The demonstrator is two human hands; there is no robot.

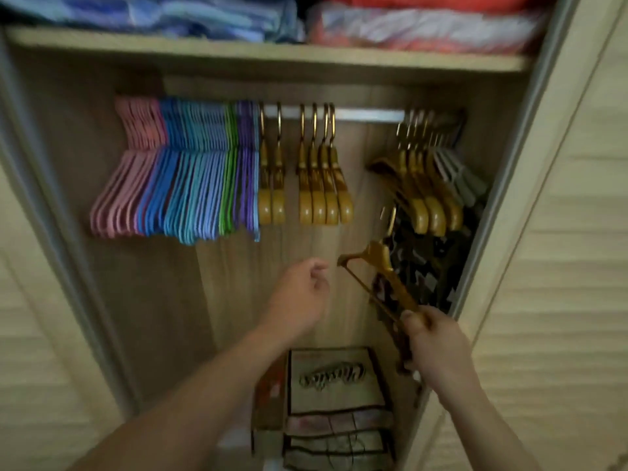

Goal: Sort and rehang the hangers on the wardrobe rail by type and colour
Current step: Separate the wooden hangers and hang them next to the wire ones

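On rail (367,114): 6 wooden hangers (306,185) mid | right hand (438,341) grips 1 hanger (380,266) | left hand (302,294) loose, empty

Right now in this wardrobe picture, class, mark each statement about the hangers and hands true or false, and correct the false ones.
1. The right hand holds a wooden hanger. True.
2. The left hand grips a pink hanger. False: it holds nothing.
3. The pink hangers hang at the rail's left end. True.
4. The green hangers hang right of all the wooden ones. False: they hang left of them, among the coloured hangers.
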